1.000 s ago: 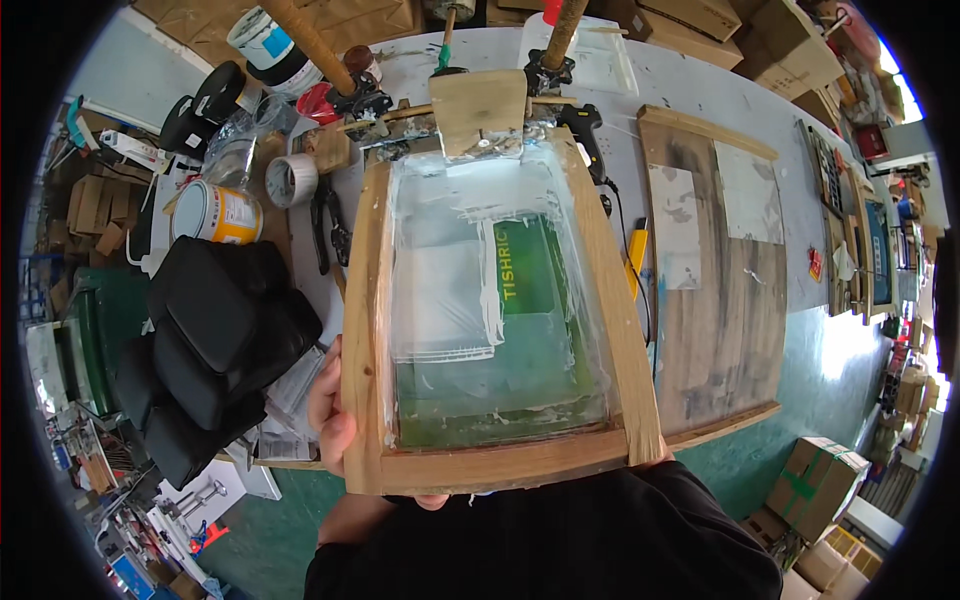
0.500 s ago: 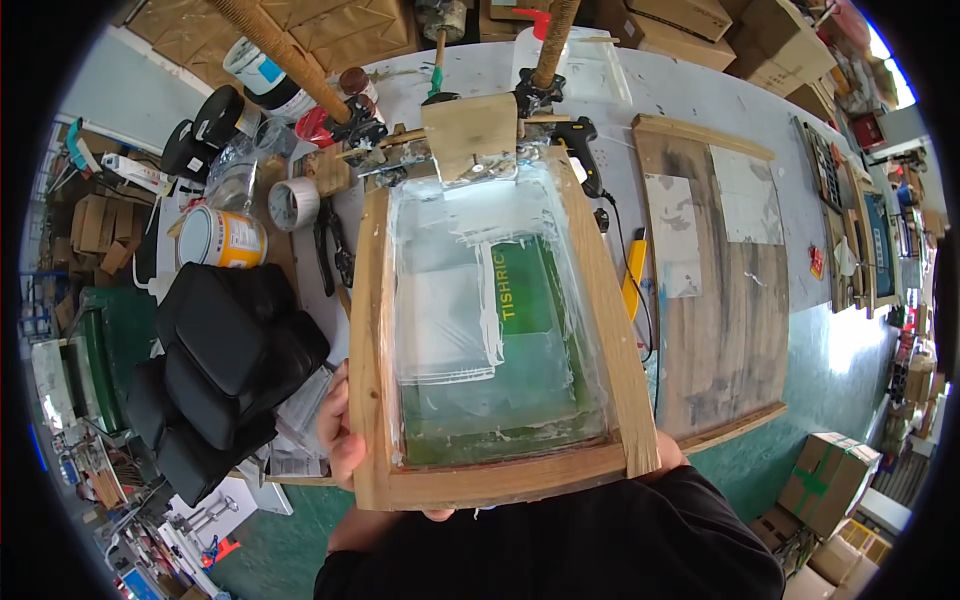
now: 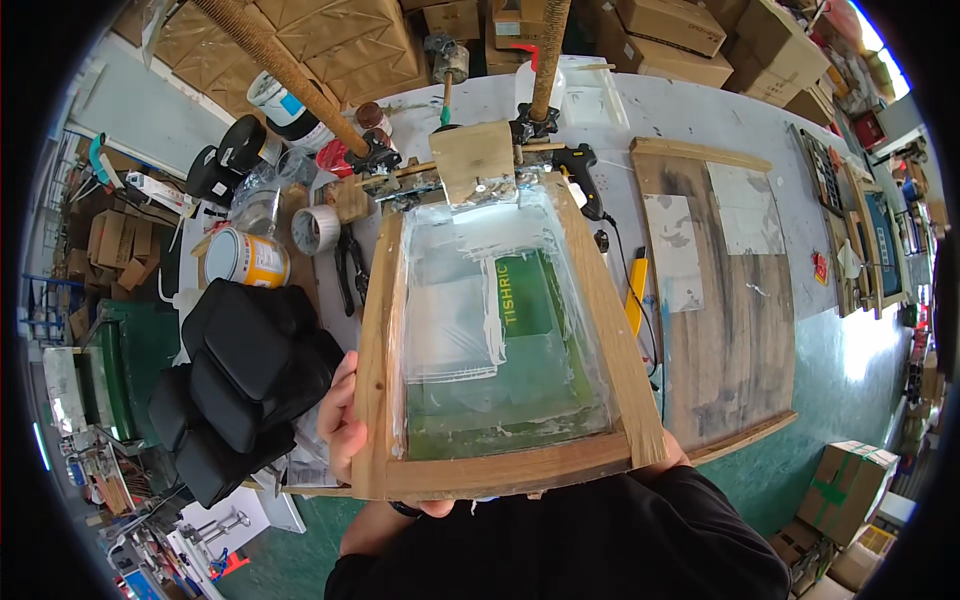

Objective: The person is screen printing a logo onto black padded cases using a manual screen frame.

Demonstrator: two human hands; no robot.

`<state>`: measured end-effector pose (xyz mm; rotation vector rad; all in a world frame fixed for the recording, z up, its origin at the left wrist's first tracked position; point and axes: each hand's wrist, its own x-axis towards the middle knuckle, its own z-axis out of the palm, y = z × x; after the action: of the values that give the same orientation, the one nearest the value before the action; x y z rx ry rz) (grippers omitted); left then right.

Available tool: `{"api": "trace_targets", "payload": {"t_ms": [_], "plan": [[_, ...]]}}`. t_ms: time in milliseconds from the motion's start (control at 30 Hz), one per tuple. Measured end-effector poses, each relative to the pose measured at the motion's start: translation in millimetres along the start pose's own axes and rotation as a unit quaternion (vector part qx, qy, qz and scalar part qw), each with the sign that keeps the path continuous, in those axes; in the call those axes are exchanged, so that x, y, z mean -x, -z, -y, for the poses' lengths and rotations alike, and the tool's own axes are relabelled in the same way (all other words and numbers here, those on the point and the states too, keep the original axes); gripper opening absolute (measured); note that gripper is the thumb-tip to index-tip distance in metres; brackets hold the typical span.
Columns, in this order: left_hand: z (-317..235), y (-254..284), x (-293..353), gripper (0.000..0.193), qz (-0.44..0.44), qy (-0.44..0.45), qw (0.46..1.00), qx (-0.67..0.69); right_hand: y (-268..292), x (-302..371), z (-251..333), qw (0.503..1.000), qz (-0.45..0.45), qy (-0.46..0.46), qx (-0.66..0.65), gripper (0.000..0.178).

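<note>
A wooden screen-printing frame (image 3: 510, 472) is tilted up before me, its near edge close to my body. Its far end meets a clamp bar with a beige plate (image 3: 473, 160). The stretched mesh (image 3: 470, 405) shows white smears and a green rectangle with yellow lettering. My left hand (image 3: 342, 420) is closed around the frame's left rail near the lower corner, its fingers on the outer side. My right hand (image 3: 674, 455) is against the lower right corner; the frame hides its fingers. One fingertip shows below the near rail.
Black padded cushions (image 3: 245, 370) are piled on the left, beside a yellow-and-white can (image 3: 247, 258) and a tape roll (image 3: 316, 229). A glue gun (image 3: 577, 170), a yellow cutter (image 3: 636, 290) and a stained wooden board (image 3: 730, 350) lie to the right. Threaded rods (image 3: 548, 65) rise at the back.
The view has shifted slightly, so the table and its things appear lower, those at left further right. The frame's near edge sits a little higher in the picture. The left hand's hold is unchanged.
</note>
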<state>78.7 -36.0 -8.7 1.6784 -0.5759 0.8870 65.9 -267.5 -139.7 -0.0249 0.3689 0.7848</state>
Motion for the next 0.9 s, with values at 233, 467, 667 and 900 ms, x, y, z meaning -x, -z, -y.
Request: {"api": "trace_targets", "payload": {"t_ms": [233, 467, 667, 900], "plan": [[1.4, 5.9, 6.5, 0.101, 0.022, 0.019, 0.999, -0.014, -24.4, -5.7, 7.8, 0.997, -0.063, 0.000, 0.046, 0.074], [5.8, 8.8, 18.9, 0.095, 0.028, -0.002, 1.000, -0.004, 7.9, 30.6, -19.6, 0.995, 0.061, -0.046, -0.063, 0.073], [13.8, 2.7, 36.8, 0.090, 0.015, 0.016, 1.000, 0.005, -3.1, 86.7, 5.6, 0.964, -0.069, 0.180, 0.183, 0.052], [11.8, -16.3, 47.7, 0.077, -0.041, -0.006, 0.998, 0.044, -168.9, 93.8, 52.9, 0.575, -0.292, 0.487, 0.589, 0.027]]}}
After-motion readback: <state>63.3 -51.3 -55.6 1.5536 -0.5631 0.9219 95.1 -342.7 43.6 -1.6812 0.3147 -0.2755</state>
